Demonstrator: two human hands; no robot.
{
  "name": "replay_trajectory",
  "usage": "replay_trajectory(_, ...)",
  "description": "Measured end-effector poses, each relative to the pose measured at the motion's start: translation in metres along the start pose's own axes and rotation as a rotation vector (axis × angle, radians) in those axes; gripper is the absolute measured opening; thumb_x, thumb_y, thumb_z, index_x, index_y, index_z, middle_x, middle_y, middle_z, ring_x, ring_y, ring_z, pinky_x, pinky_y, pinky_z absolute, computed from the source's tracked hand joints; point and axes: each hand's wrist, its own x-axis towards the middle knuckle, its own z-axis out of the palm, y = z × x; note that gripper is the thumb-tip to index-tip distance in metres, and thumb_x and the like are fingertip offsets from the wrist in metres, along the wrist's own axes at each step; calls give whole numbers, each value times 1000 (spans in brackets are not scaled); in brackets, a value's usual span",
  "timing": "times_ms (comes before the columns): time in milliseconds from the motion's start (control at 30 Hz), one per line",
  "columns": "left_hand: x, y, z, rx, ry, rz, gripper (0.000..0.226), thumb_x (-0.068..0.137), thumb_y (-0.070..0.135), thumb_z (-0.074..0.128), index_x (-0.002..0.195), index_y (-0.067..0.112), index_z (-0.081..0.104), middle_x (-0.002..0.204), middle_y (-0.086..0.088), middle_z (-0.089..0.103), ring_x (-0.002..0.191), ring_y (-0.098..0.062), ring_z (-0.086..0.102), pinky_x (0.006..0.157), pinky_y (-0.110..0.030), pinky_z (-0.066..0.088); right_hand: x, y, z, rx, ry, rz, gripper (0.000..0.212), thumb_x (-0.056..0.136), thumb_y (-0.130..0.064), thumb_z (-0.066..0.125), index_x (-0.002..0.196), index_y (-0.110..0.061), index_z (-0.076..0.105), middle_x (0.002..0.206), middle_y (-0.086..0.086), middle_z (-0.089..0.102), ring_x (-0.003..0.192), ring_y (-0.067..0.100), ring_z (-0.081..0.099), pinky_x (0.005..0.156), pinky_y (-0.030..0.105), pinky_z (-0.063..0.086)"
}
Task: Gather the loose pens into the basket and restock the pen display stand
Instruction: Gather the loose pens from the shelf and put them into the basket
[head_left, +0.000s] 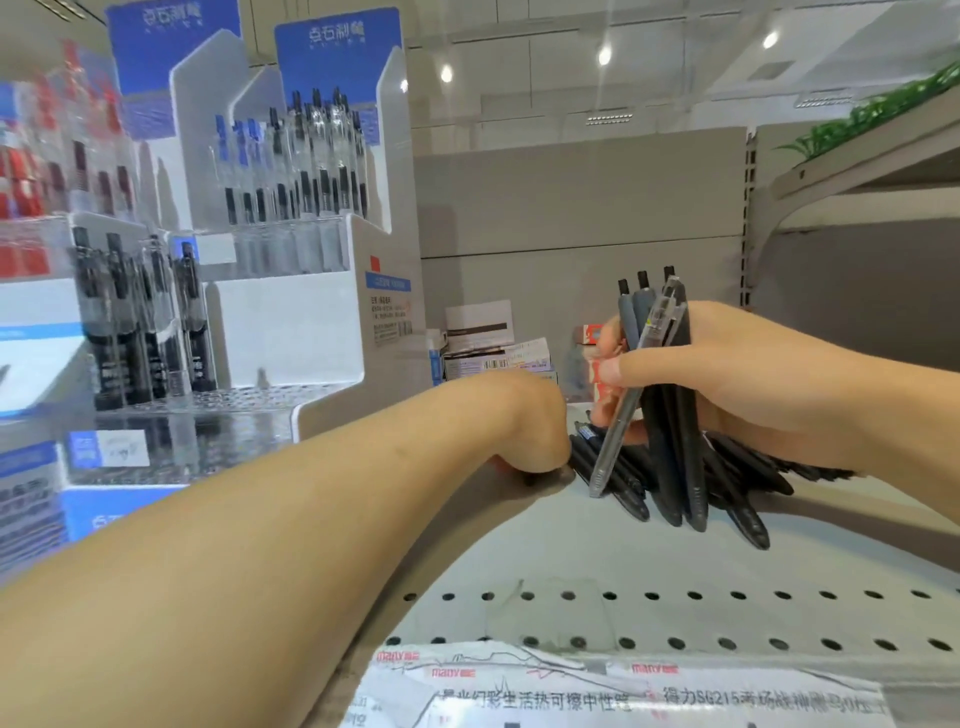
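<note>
The right hand (727, 374) grips a bundle of dark plastic pens (670, 415), with one clear-barrelled pen at the front. Thumb and fingers wrap around the barrels, holding them near upright, clicker ends up. This grip keeps the collected pens aligned while more are added.

The left hand (524, 426) reaches down to the grey perforated metal shelf (571, 561). It is curled at the edge of a heap of loose black pens (748, 493). Its fingertips are hidden behind the wrist, so whether it pinches a pen cannot be determined. The position suggests it is picking up the next pen for the bundle.

The loose pens lie on the shelf directly under and beside the right hand, fanned out toward the viewer. The white and blue tiered pen display stand (291, 291) sits on the left of the shelf, partly filled. Empty slots show on its lower clear tier. No basket is visible. Small cardboard stationery boxes (488, 343) are stacked behind the hands.
</note>
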Motion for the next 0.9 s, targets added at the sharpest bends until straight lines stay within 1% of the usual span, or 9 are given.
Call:
replay_trajectory(133,-2,-6,-5,-113,82,-46,25,94,24,56,110,8,68,85,-7,67,64,-18,58,53,-26,47,2,3,0,67,-10,45,4,92,-12,70,89,-13,68,88,18,70,91,33,77,72,37,63)
replay_trajectory(200,-6,-15,-12,-270,217,-90,35,93,22,56,125,8,62,101,-11,71,77,-23,66,65,-30,56,0,2,-4,77,-15,64,15,95,-13,67,81,-20,69,88,16,69,89,32,77,70,35,61)
replay_trajectory(233,-8,-17,-16,-374,267,-96,36,93,21,57,127,9,60,105,-13,72,78,-25,68,68,-30,58,0,2,-6,85,-15,70,19,95,-13,66,78,-21,69,87,14,69,88,32,77,69,35,61)
replay_trajectory(367,-14,-16,-25,-940,348,-31,43,97,19,63,139,19,53,96,-7,72,48,-10,64,46,-19,51,-2,2,-8,91,-11,65,24,94,-18,69,71,-23,67,85,11,67,88,31,76,73,38,60)
replay_trajectory(433,-18,-10,-27,-1126,291,32,29,98,16,63,126,13,62,97,-9,73,52,-9,67,50,-19,53,-2,1,-9,95,-19,45,22,94,-20,70,73,-24,68,84,9,68,85,28,75,71,35,60)
replay_trajectory(533,-22,-3,-23,-1123,195,113,15,100,14,56,107,8,68,91,-12,77,69,-20,75,56,-21,55,-4,1,-7,69,-45,34,19,95,-22,68,77,-26,72,80,3,69,81,23,75,70,33,61)
replay_trajectory(733,-25,-5,-23,-1000,203,96,20,97,12,57,115,6,63,104,-13,73,75,-23,77,64,-33,63,0,0,-10,100,159,55,11,94,-25,71,92,-15,69,83,11,67,74,20,74,62,31,60)
replay_trajectory(800,-31,-8,-25,-941,69,186,22,96,10,57,116,9,64,105,-8,74,81,-24,76,72,-37,64,0,1,-10,84,191,57,18,95,-28,70,100,-10,70,96,22,71,82,25,76,62,30,61)
replay_trajectory(900,-36,-1,-24,-802,-48,267,21,98,18,59,117,12,66,104,-6,76,83,-24,76,74,-35,63,-1,4,-5,52,123,-4,15,98,-29,65,97,-17,74,95,13,77,76,19,77,60,27,60)
